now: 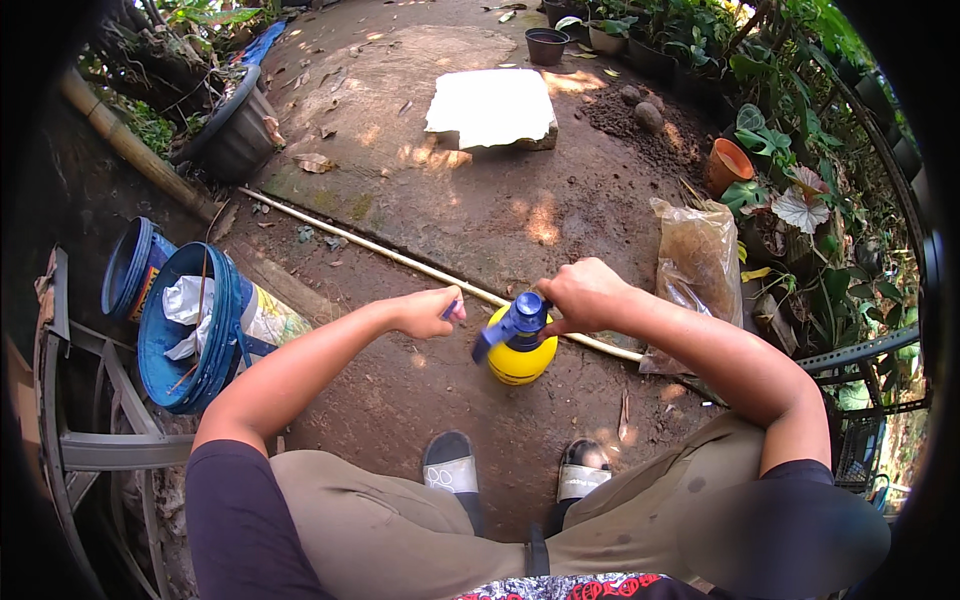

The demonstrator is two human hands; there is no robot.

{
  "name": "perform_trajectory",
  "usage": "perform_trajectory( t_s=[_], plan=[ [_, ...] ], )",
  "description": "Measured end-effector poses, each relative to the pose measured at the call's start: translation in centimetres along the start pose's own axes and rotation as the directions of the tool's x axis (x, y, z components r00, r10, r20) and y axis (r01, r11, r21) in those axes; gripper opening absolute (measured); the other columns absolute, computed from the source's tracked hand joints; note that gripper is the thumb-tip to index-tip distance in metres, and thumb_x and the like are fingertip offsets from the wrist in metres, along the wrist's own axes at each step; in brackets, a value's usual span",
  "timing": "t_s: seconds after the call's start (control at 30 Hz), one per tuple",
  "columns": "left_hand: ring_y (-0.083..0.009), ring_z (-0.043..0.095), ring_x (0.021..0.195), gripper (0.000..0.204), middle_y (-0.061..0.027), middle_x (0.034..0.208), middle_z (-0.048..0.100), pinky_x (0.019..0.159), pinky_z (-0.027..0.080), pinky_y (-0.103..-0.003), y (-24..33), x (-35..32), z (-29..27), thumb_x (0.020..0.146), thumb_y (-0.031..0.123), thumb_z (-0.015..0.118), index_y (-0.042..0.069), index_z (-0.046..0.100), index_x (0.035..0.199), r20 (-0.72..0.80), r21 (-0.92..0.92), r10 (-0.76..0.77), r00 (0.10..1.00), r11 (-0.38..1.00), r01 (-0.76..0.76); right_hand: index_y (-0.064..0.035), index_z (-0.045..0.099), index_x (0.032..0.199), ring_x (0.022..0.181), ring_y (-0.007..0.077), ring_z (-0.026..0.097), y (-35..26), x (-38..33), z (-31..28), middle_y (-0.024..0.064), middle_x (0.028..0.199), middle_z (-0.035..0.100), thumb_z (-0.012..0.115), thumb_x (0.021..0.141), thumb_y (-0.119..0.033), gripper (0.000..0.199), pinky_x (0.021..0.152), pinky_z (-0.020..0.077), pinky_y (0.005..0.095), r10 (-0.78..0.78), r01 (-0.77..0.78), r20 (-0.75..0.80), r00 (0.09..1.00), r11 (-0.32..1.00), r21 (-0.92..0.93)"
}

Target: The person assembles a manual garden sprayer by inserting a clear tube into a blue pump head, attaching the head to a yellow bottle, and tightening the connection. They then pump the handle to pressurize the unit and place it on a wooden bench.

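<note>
- Below the right hand [582, 295]: yellow sprayer bottle [520, 360], blue pump head [518, 322] clasped by the fingers.
- Left hand [425, 311] just beside, clenched on a small blue part [452, 309].
- Judged: rigid plastic, smooth; weight depends on fill, unseen. Best held at the head.

Colours as I see them: sprayer bottle [520, 362] yellow, its pump head [516, 323] blue; two buckets [190, 330] blue, the nearer holding white sheeting; my trousers [400, 520] khaki; sandals [450, 464] black with pale straps; clay pot [728, 164] terracotta; slab cover [492, 105] apparently cream-white.
</note>
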State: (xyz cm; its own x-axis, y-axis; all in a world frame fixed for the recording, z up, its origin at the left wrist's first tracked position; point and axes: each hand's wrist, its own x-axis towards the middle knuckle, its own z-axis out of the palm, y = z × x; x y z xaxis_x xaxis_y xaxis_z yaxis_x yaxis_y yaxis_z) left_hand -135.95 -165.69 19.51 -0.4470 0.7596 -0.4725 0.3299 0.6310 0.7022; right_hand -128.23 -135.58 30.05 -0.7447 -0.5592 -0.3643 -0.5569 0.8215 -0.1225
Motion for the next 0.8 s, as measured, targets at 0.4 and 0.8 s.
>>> perform_trajectory(
  t_s=[0.4, 0.8],
  plan=[
    [-0.0193, 0.064, 0.110, 0.030, -0.0112, 0.115, 0.061, 0.094, 0.052, -0.036, -0.5, 0.1, 1.6, 0.088, 0.003, 0.065, 0.005, 0.039, 0.101, 0.004, -0.189, -0.023, 1.000, 0.982, 0.023, -0.0012, 0.077, 0.088, 0.086, 0.0282, 0.074, 1.7, -1.3, -1.4, 0.0164, 0.089, 0.075, 0.090, 0.066, -0.055, 0.060, 0.075, 0.0592, 0.0397, 0.210, -0.211, 0.112, 0.971, 0.977, -0.003],
    [-0.0183, 0.060, 0.102, 0.018, -0.0053, 0.109, 0.062, 0.085, 0.052, -0.036, -0.4, 0.2, 0.7, 0.099, 0.024, 0.050, 0.010, 0.051, 0.110, 0.120, -0.690, -0.208, 0.971, 0.686, 0.232, -0.0022, 0.070, 0.110, 0.093, 0.0301, 0.073, -2.5, -2.8, -3.8, 0.0166, 0.122, 0.068, 0.077, 0.083, -0.023, 0.035, 0.078, 0.0595, 0.0430, 0.208, -0.206, 0.157, 0.965, 0.978, -0.034]
  ],
)
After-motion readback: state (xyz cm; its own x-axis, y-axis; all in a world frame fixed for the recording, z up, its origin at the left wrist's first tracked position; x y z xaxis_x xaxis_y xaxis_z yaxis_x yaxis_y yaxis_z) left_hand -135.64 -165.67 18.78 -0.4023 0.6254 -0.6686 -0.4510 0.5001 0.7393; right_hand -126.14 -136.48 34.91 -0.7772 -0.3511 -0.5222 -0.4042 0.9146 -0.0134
